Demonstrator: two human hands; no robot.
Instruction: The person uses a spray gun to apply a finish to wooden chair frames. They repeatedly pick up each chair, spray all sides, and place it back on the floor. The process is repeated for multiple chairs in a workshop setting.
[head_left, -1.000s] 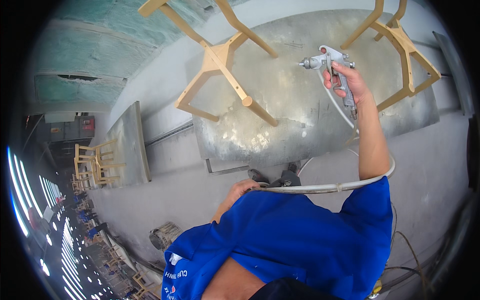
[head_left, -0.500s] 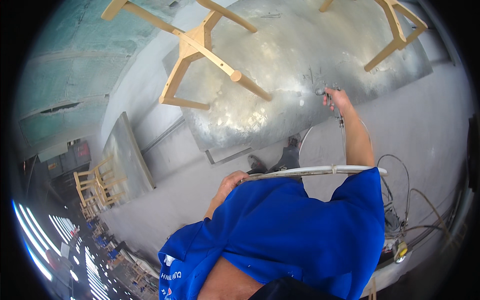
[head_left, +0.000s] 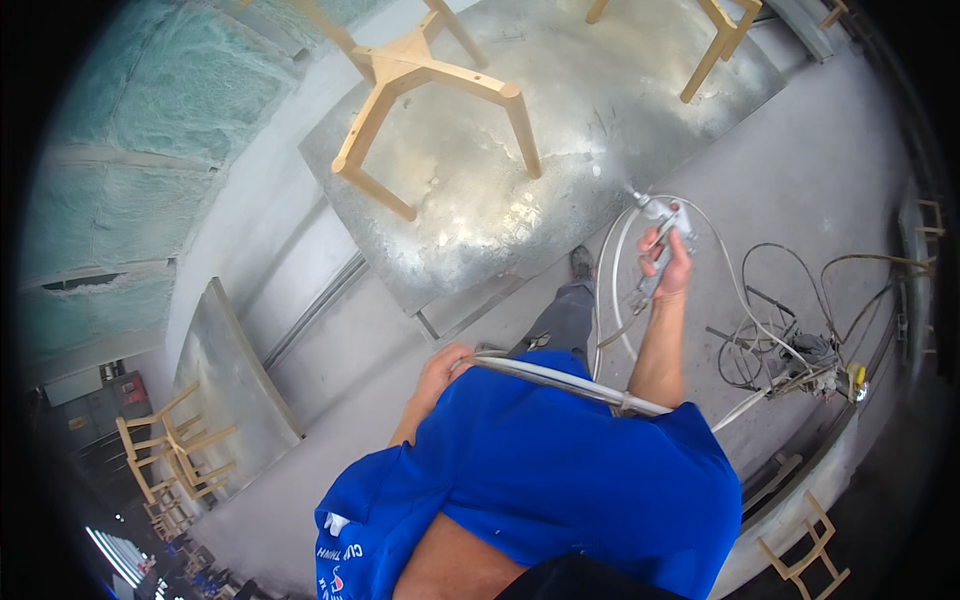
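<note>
My right hand (head_left: 668, 262) is wrapped round the grip of a silver spray gun (head_left: 674, 216), raised beside the near edge of the metal-topped table (head_left: 460, 225). The nozzle tilts up and to the left, and pale blur hangs at its tip. A pale hose (head_left: 545, 374) runs across the front of my body. At its left end my left hand (head_left: 440, 374) is closed round it. Beyond the gun, a light wooden frame (head_left: 405, 58) with several legs stands on the table. Part of a second wooden frame (head_left: 715, 45) stands at the table's far right.
Tangled hoses and a small machine (head_left: 815, 362) lie on the floor to the right. Stacked wooden frames (head_left: 175, 440) stand beside a leaning metal panel (head_left: 240, 370) at left. Another wooden frame (head_left: 808, 550) is at lower right. A teal-stained wall (head_left: 140, 200) rises at far left.
My right hand has drawn the spray gun back from the table, nearer my body. The frame on the table has turned to another angle. The view has shifted to the right.
</note>
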